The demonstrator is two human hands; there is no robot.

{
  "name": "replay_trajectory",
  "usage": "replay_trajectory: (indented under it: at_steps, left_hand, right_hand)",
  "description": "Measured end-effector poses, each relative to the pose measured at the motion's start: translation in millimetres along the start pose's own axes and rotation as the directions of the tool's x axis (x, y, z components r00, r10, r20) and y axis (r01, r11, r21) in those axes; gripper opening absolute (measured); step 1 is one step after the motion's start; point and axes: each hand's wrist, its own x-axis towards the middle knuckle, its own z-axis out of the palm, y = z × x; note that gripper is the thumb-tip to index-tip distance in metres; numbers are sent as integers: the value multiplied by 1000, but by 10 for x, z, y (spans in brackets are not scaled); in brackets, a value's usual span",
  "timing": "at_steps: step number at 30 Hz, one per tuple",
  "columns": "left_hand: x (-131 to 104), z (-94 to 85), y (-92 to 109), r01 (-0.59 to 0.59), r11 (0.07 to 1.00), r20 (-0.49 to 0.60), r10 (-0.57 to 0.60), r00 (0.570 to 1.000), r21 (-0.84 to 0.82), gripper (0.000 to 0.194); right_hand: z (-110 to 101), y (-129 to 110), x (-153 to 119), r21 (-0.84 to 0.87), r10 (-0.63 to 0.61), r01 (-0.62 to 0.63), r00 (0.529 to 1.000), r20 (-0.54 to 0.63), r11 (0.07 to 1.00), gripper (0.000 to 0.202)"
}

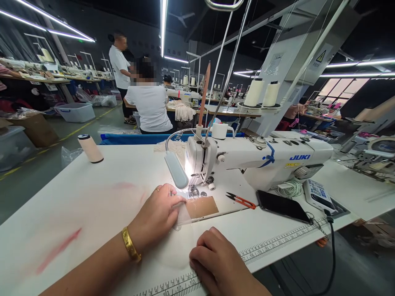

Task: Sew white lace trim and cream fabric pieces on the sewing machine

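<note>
My left hand, with a gold bracelet on its wrist, is at the needle area of a white JUKI sewing machine. Its fingers are bent and pressed together beside a thin, see-through piece; what they grip is hard to make out. A brown plate lies just right of these fingertips. Closer to the table's front edge, my right hand is curled closed over the printed ruler strip. Its fingers hide whatever may be in them. A lit lamp shines on the needle area.
Orange-handled thread snips, a black phone and a white control box lie right of the hands. A thread cone stands at the table's far left. A white mug is behind the machine head. Two people in white shirts are beyond.
</note>
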Motion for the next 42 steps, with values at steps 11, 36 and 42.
replay_trajectory:
  at_steps: [11, 36, 42]
  left_hand:
    - [-16, 98, 93, -201, 979, 123, 194, 973, 41, 28]
    - [50, 132, 110, -159, 981, 101, 148, 984, 112, 19]
    - [47, 119, 113, -158, 983, 96, 149, 984, 96, 18]
  right_hand:
    - [-9, 21, 28, 15, 6, -5, 1000, -28, 1000, 8]
    - [-15, 51, 117, -55, 22, -24, 999, -27, 998, 12]
    - [39, 60, 94, -54, -4, 2, 1000, -30, 999, 12]
